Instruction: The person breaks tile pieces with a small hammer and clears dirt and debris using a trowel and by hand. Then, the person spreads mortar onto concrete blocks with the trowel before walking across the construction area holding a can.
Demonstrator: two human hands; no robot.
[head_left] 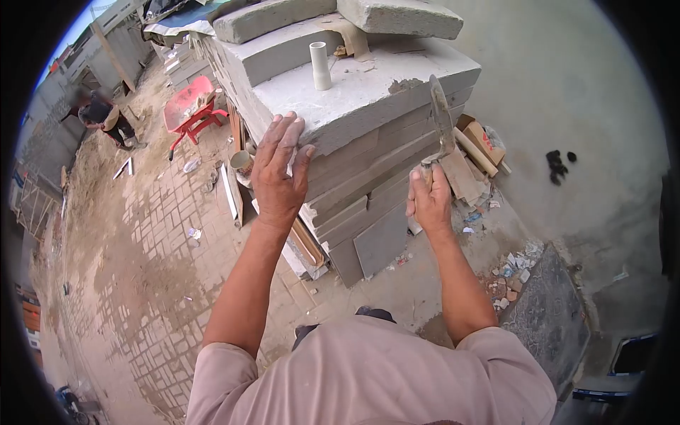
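Observation:
In front of me stands a stack of pale grey slabs, dusty on top. My left hand is open at the stack's near left corner, fingers stretched; whether it presses on the slab or hovers just over it, I cannot tell. My right hand is closed round the handle of a trowel, whose worn metal blade points up and away beside the stack's right edge. A short white plastic pipe piece stands upright on the top slab.
Loose slabs lie at the back of the stack. A red wheelbarrow stands on the brick paving to the left, with another person farther off. Cardboard and rubble lie to the right. A bucket is beside my left hand.

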